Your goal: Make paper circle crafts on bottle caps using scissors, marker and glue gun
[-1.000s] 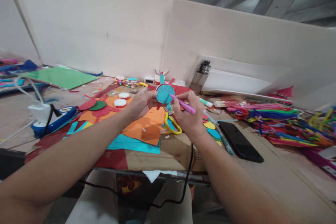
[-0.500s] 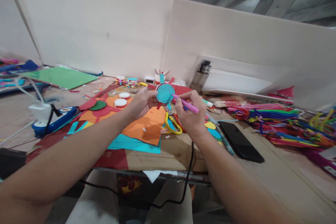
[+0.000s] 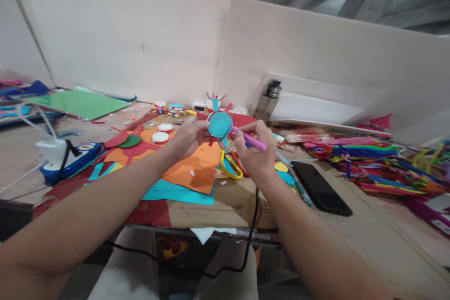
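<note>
My left hand (image 3: 188,137) is closed on a round blue paper disc (image 3: 220,124) with red strips sticking out behind it, held up above the table. My right hand (image 3: 255,154) grips a pink marker (image 3: 251,140) in a writing pinch, its tip touching the disc's right edge. Dark pen marks run along the disc's upper rim. Below the hands lie orange paper (image 3: 197,168), blue paper (image 3: 176,193) and yellow-handled scissors (image 3: 230,167).
A black phone (image 3: 320,189) lies right of my right hand, beside a heap of coloured pipe cleaners (image 3: 379,168). White-capped jars (image 3: 161,138), a green sheet (image 3: 79,103), a blue device with a white plug (image 3: 65,159) and a dark bottle (image 3: 267,102) stand around. A black cable (image 3: 251,239) hangs off the table edge.
The marker tip has shifted from the disc's middle out to its right edge, and my right hand has risen slightly. My left hand holds the disc in nearly the same place.
</note>
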The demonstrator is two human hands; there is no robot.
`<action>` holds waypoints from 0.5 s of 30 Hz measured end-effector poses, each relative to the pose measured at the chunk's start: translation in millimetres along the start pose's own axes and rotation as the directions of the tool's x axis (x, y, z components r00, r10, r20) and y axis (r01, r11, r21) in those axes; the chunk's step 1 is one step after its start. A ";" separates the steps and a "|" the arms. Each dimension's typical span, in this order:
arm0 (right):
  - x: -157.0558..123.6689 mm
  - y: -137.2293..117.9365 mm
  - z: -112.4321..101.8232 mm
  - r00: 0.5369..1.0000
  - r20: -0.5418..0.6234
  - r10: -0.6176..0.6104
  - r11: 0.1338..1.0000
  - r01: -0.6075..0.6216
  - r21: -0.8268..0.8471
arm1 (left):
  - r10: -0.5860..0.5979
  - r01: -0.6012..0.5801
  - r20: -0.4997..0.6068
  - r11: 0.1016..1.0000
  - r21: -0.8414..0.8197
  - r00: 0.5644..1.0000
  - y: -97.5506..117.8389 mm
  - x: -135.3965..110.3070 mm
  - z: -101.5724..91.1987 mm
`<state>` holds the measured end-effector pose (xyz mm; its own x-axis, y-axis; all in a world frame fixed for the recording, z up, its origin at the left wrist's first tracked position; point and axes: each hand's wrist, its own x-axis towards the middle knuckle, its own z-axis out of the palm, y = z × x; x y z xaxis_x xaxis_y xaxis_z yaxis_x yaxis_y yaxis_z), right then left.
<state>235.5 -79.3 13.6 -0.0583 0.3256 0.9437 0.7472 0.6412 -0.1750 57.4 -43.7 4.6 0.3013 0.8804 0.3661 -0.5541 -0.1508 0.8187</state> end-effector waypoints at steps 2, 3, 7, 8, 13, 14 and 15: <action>0.1 -0.4 -0.2 1.000 0.004 0.003 1.000 -0.003 -0.005 | -0.002 0.002 0.002 1.000 0.000 1.000 -0.1 0.2 -0.2; 0.0 -0.5 -0.2 1.000 0.004 0.001 1.000 -0.001 -0.005 | -0.002 0.002 0.004 1.000 -0.001 1.000 -0.1 0.3 -0.2; -0.8 -0.4 -0.1 1.000 0.012 -0.001 1.000 0.001 -0.005 | -0.002 0.002 0.000 1.000 -0.007 1.000 -0.1 0.1 0.2; -1.0 -0.3 0.0 1.000 0.016 0.003 1.000 -0.002 -0.007 | -0.001 0.001 -0.003 1.000 -0.007 1.000 -0.1 0.0 0.3; -1.1 0.2 0.2 1.000 0.016 0.010 1.000 -0.010 -0.001 | -0.004 0.004 0.001 1.000 -0.007 1.000 -0.2 0.1 0.3; -1.0 0.3 0.1 1.000 0.017 0.011 1.000 -0.011 0.001 | -0.003 0.003 0.003 1.000 -0.006 1.000 -0.2 0.3 0.2; -0.9 0.3 0.1 1.000 0.017 0.009 1.000 -0.009 0.001 | -0.001 0.001 0.004 1.000 -0.005 1.000 -0.2 0.4 0.1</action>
<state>235.7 -79.3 12.7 -0.0625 0.3432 0.9372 0.7467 0.6391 -0.1842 57.8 -43.3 4.6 0.3053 0.8787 0.3670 -0.5576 -0.1474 0.8169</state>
